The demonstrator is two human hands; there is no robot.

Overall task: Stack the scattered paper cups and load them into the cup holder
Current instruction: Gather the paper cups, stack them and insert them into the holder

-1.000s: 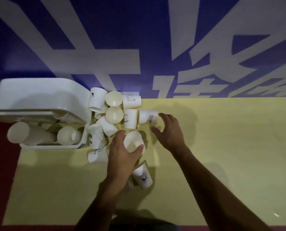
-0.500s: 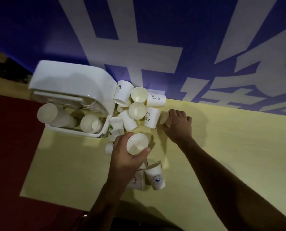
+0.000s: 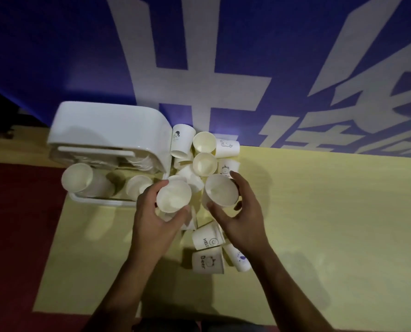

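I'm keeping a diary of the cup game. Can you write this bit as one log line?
left hand: holds cup | right hand: holds second cup | cups apart, not nested | cup holder: some cups inside

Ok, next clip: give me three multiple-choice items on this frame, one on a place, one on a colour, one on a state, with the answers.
1. Where does the cup holder sit relative to the pile of loose cups?
A. to its left
B. to its right
C. nearer the person than it

2. What colour is the table surface under the cups?
A. green
B. pale yellow
C. black

3. What are the hands doing?
A. both are empty
B. only the left hand holds a cup
C. each holds a cup, mouth up

Answers:
1. A, the white holder stands at the left edge of the pile.
2. B, the bare surface beside the cups is pale yellow.
3. C, the left hand grips one cup and the right hand grips another cup, both open mouths facing the camera.
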